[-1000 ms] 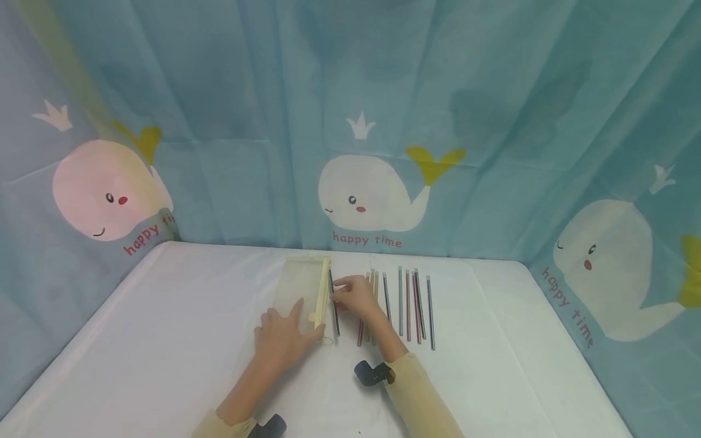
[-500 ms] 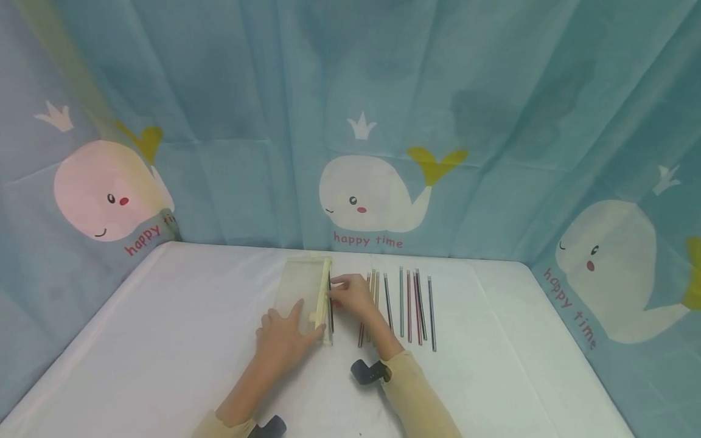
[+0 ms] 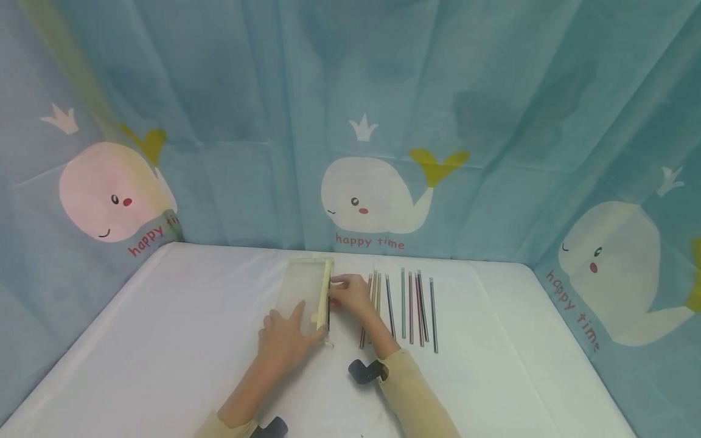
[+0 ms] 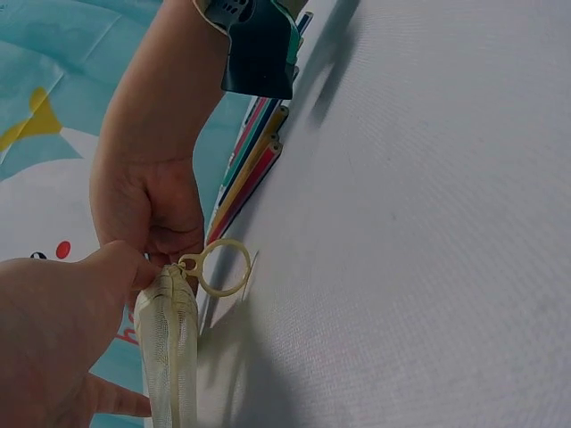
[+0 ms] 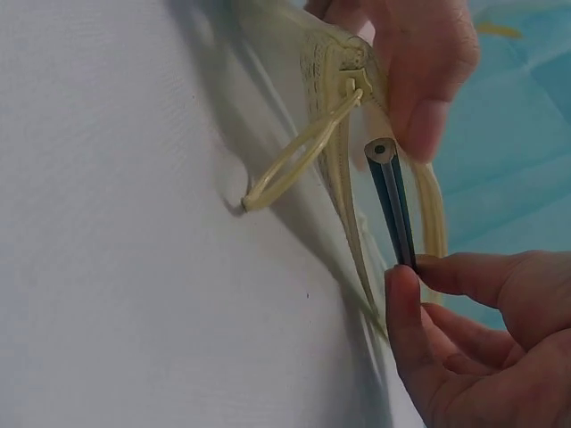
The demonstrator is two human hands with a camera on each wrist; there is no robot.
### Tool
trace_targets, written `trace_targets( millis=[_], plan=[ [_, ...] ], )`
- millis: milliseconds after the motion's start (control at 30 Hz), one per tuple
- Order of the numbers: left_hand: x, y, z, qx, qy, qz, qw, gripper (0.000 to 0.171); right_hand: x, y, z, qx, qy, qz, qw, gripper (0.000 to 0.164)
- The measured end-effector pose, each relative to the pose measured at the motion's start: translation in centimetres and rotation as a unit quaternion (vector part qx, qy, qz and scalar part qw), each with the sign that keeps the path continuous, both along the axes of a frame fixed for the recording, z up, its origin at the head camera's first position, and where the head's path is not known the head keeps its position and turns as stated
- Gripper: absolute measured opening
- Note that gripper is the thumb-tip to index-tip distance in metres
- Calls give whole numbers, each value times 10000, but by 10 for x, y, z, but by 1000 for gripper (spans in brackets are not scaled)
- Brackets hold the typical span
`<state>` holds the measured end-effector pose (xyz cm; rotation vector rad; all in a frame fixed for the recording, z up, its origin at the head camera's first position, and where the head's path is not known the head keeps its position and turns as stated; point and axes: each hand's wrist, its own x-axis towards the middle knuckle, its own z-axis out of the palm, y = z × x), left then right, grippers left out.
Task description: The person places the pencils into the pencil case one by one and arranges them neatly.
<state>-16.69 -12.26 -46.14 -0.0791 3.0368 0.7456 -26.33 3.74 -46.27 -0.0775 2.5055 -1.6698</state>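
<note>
A pale yellow mesh pencil case [image 3: 301, 286] lies on the table with its zipped side to the right. My left hand [image 3: 285, 344] spreads over its near half, and the thumb holds the upper rim at the near corner. In the right wrist view the case's mouth gapes, with a dark pencil [image 5: 393, 205] between its two edges. My right hand [image 3: 350, 295] pinches this pencil between thumb and forefinger. A yellow ring pull [image 4: 223, 267] hangs from the near end of the zip.
Several loose pencils, among them a red one [image 3: 411, 307], a green one [image 3: 403, 304] and a dark blue one [image 3: 434, 316], lie roughly side by side to the right. A white cloth [image 3: 493, 365] covers the table. A blue whale-print curtain [image 3: 252, 194] stands behind it.
My right hand has moved the dark pencil left, from beside the case to within its open edge. The left hand has stayed on the case.
</note>
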Motion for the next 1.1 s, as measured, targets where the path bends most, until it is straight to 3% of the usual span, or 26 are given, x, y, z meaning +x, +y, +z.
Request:
trace_targets(
  millis=[500, 1100],
  plan=[
    [3, 2, 4, 74, 2, -14, 10000, 85, -2, -10, -4, -180, 49, -16, 9998, 41],
    [2, 0, 3, 41, 43, -28, 10000, 83, -6, -22, -6, 36, 274, 26, 9996, 38]
  ],
)
